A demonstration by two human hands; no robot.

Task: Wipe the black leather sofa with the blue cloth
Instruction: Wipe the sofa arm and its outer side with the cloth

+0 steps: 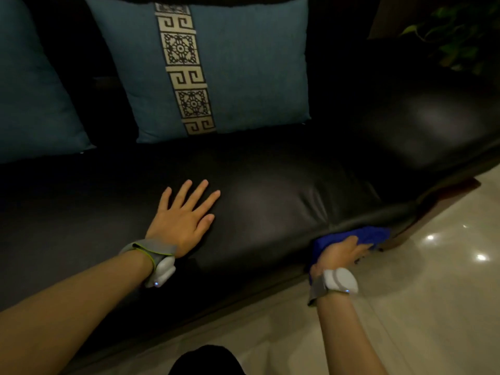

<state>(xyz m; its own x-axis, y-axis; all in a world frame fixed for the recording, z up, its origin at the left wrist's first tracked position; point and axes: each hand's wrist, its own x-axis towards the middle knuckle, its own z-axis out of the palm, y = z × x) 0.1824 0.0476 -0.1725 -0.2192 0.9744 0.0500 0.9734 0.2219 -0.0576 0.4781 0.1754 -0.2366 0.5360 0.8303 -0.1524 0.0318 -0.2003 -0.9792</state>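
Note:
The black leather sofa fills the middle of the view, its seat cushion shiny and dark. My left hand rests flat on the seat with fingers straight and spread. My right hand grips the blue cloth and holds it against the front edge of the seat cushion, near the sofa's right corner. Most of the cloth is bunched under and beyond my fingers.
Two blue cushions lean on the backrest: one with a patterned centre stripe, one at the far left. A glossy tiled floor lies to the right and in front. A green plant stands at the upper right.

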